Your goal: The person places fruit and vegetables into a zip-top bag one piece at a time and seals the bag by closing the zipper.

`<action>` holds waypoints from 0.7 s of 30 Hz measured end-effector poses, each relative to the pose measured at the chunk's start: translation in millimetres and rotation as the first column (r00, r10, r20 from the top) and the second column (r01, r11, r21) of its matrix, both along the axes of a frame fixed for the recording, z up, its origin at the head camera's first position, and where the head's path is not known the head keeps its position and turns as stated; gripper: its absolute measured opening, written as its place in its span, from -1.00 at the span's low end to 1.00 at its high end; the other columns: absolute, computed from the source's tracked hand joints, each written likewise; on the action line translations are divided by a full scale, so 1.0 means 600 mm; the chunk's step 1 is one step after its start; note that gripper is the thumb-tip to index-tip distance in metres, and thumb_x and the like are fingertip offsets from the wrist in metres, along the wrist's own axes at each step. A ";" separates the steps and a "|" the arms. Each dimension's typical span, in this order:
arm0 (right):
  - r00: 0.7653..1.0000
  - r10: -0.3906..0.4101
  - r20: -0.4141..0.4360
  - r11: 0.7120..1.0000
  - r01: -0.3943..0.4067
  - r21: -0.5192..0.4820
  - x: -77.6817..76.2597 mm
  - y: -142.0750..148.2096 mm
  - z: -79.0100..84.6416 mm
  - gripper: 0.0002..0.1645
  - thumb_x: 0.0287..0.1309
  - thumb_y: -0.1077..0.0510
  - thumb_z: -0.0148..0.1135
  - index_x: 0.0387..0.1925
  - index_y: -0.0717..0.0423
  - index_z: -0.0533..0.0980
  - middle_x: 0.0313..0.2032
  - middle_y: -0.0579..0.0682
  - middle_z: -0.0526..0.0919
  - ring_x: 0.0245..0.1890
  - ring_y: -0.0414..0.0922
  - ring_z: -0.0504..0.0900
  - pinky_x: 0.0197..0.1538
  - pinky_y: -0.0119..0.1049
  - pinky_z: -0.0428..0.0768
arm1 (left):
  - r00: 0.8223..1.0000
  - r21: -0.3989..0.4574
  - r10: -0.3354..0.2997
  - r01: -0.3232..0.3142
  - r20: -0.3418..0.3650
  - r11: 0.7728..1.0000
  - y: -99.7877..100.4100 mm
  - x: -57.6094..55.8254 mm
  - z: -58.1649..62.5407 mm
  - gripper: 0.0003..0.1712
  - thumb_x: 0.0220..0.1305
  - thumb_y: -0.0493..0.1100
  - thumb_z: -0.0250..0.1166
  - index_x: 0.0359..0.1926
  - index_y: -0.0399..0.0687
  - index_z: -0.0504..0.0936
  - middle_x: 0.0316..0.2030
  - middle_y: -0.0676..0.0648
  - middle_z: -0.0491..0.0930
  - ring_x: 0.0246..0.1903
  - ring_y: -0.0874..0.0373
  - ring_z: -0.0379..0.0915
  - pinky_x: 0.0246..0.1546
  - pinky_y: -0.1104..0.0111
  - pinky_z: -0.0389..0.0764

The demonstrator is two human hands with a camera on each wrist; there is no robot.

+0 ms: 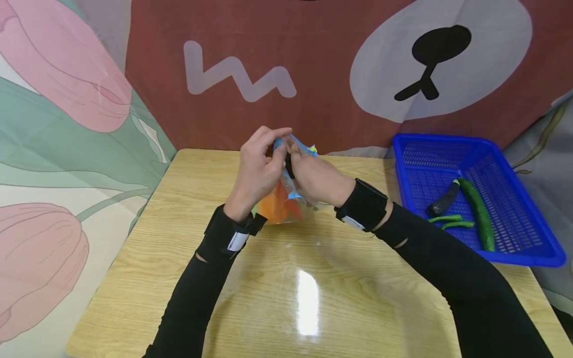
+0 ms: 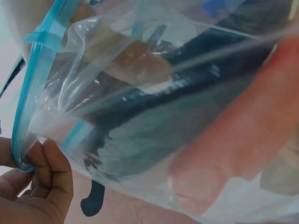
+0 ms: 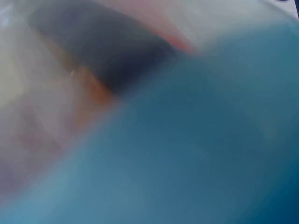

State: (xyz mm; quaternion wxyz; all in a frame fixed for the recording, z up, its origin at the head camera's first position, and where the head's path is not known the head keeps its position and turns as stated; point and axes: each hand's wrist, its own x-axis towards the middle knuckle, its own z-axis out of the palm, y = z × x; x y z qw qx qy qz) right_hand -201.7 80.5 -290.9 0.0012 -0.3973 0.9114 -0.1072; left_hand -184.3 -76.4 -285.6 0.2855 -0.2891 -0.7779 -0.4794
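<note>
My left hand (image 1: 256, 169) pinches the blue zip edge of a clear zip bag (image 2: 29, 100), thumb and fingers folded over its corner in the left wrist view. My right hand (image 1: 321, 175) reaches in at the mouth of the bag. Through the plastic, its fingers (image 2: 140, 65) hold a long dark eggplant (image 2: 210, 65). Beside the eggplant in the bag lies an orange-red carrot (image 2: 233, 135). The right wrist view is blurred, with blue bag edge across most of it and the dark eggplant (image 3: 103, 42) behind.
A blue plastic basket (image 1: 528, 199) stands at the right of the wooden table (image 1: 179, 223). In it lie another eggplant (image 1: 444, 199), a cucumber (image 1: 479, 214) and small green peppers (image 1: 456, 224). A printed cloth (image 1: 322, 59) hangs behind the table.
</note>
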 end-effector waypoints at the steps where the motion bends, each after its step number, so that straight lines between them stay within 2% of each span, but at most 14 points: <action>1: 1.000 0.005 -0.009 1.000 -0.005 0.013 -0.001 0.000 0.002 -0.38 0.36 0.27 -0.08 0.30 0.58 0.05 -0.27 0.30 0.49 -0.68 -0.03 0.39 -0.60 -0.36 0.21 | 1.000 0.022 -0.006 0.006 -0.004 1.000 0.000 0.001 0.002 -0.67 0.31 -0.40 0.02 0.01 -0.32 0.60 -0.41 -0.09 0.39 -0.51 0.16 0.22 -0.46 0.38 0.25; 3: 0.999 0.033 -0.036 0.999 -0.032 0.011 -0.006 0.000 0.001 -0.57 0.36 0.28 -0.09 0.15 0.52 0.29 -0.34 0.26 0.51 -0.68 -0.06 0.39 -0.59 -0.36 0.24 | 1.000 0.060 -0.017 0.017 -0.007 0.998 -0.001 0.001 0.005 -0.68 0.31 -0.40 0.03 0.01 -0.32 0.61 -0.42 -0.09 0.39 -0.52 0.15 0.21 -0.47 0.39 0.23; 4: 0.999 0.040 -0.036 0.999 -0.040 -0.002 -0.008 0.000 -0.001 -0.62 0.36 0.28 -0.08 0.11 0.47 0.32 -0.44 0.19 0.47 -0.72 -0.08 0.36 -0.58 -0.36 0.25 | 1.000 0.076 -0.021 0.021 -0.004 0.997 -0.002 0.001 0.005 -0.68 0.31 -0.40 0.04 0.01 -0.32 0.61 -0.42 -0.09 0.38 -0.52 0.15 0.21 -0.47 0.40 0.22; 5: 0.998 0.057 -0.036 0.998 -0.058 -0.027 -0.012 0.000 -0.005 -0.59 0.35 0.28 -0.05 0.15 0.46 0.28 -0.38 0.18 0.48 -0.69 -0.11 0.36 -0.55 -0.35 0.27 | 1.000 0.083 -0.025 0.025 -0.003 0.996 -0.003 0.000 0.005 -0.68 0.30 -0.41 0.04 0.01 -0.32 0.61 -0.43 -0.10 0.38 -0.52 0.15 0.22 -0.48 0.40 0.23; 6: 0.998 0.063 -0.029 0.996 -0.065 -0.059 -0.014 0.000 -0.009 -0.63 0.35 0.28 -0.03 0.10 0.42 0.28 -0.44 0.12 0.42 -0.65 -0.12 0.35 -0.52 -0.35 0.28 | 1.000 0.087 -0.030 0.030 0.001 0.996 -0.005 -0.001 0.004 -0.67 0.30 -0.41 0.04 0.02 -0.33 0.60 -0.43 -0.10 0.38 -0.52 0.16 0.23 -0.48 0.41 0.23; 7: 0.997 0.072 -0.038 0.993 -0.075 -0.092 -0.016 -0.001 -0.013 -0.72 0.33 0.27 0.01 0.00 0.36 0.32 -0.42 0.11 0.41 -0.61 -0.13 0.36 -0.48 -0.34 0.30 | 0.999 0.089 -0.034 0.034 0.007 0.995 -0.006 -0.002 0.003 -0.67 0.31 -0.41 0.04 0.03 -0.33 0.60 -0.42 -0.10 0.38 -0.53 0.16 0.24 -0.49 0.42 0.24; 10: 0.993 0.084 -0.085 0.983 -0.097 -0.157 -0.020 -0.002 -0.024 -0.48 0.28 0.21 0.12 0.18 0.32 0.22 -0.19 0.14 0.42 -0.39 -0.07 0.45 -0.33 -0.28 0.39 | 0.998 0.093 -0.047 0.044 0.030 0.995 -0.009 -0.003 0.001 -0.67 0.33 -0.41 0.04 0.05 -0.33 0.58 -0.41 -0.11 0.38 -0.53 0.15 0.25 -0.50 0.42 0.25; 11: 0.990 0.085 -0.113 0.983 -0.102 -0.155 -0.020 -0.003 -0.026 -0.50 0.26 0.21 0.14 0.16 0.31 0.25 -0.13 0.16 0.42 -0.32 -0.03 0.46 -0.26 -0.23 0.41 | 0.998 0.092 -0.048 0.045 0.037 0.995 -0.010 -0.003 0.001 -0.67 0.33 -0.40 0.04 0.06 -0.32 0.58 -0.41 -0.11 0.38 -0.53 0.16 0.26 -0.50 0.42 0.25; 12: 0.987 0.078 -0.142 0.985 -0.098 -0.141 -0.019 -0.003 -0.026 -0.59 0.26 0.20 0.15 0.07 0.28 0.32 -0.15 0.17 0.45 -0.26 0.02 0.47 -0.21 -0.20 0.43 | 0.998 0.093 -0.050 0.046 0.044 0.995 -0.011 -0.003 0.002 -0.66 0.34 -0.40 0.04 0.07 -0.31 0.58 -0.40 -0.10 0.38 -0.52 0.16 0.27 -0.49 0.42 0.26; 15: 0.975 0.080 -0.206 0.992 -0.098 -0.080 -0.018 -0.002 -0.025 -0.55 0.26 0.20 0.14 0.15 0.25 0.37 -0.03 0.26 0.48 -0.06 0.15 0.46 -0.03 -0.05 0.44 | 0.997 0.093 -0.044 0.039 0.056 0.995 -0.011 -0.002 0.004 -0.66 0.33 -0.39 0.06 0.07 -0.27 0.59 -0.40 -0.09 0.38 -0.51 0.16 0.27 -0.48 0.42 0.27; 16: 0.973 0.086 -0.214 0.993 -0.101 -0.057 -0.018 -0.001 -0.025 -0.59 0.28 0.21 0.12 0.13 0.24 0.38 -0.09 0.27 0.49 -0.11 0.16 0.47 -0.02 0.00 0.43 | 0.998 0.099 -0.042 0.036 0.055 0.994 -0.011 -0.002 0.005 -0.66 0.32 -0.40 0.06 0.06 -0.27 0.59 -0.40 -0.09 0.38 -0.51 0.16 0.27 -0.48 0.43 0.27; 17: 0.970 0.093 -0.227 0.994 -0.105 -0.041 -0.018 -0.002 -0.024 -0.58 0.29 0.23 0.09 0.16 0.23 0.38 -0.07 0.30 0.49 -0.06 0.19 0.46 0.02 0.03 0.42 | 0.998 0.102 -0.040 0.035 0.050 0.994 -0.011 -0.002 0.006 -0.66 0.30 -0.41 0.06 0.05 -0.27 0.60 -0.41 -0.09 0.38 -0.51 0.16 0.26 -0.48 0.43 0.27; 21: 0.950 0.124 -0.287 0.992 -0.114 0.051 -0.018 -0.003 -0.022 -0.43 0.30 0.24 0.05 0.33 0.23 0.25 0.00 0.35 0.47 0.01 0.26 0.45 0.09 0.11 0.40 | 0.998 0.114 -0.050 0.047 0.023 0.992 -0.010 -0.001 0.007 -0.65 0.26 -0.44 0.06 0.04 -0.30 0.60 -0.42 -0.11 0.38 -0.51 0.16 0.22 -0.48 0.43 0.24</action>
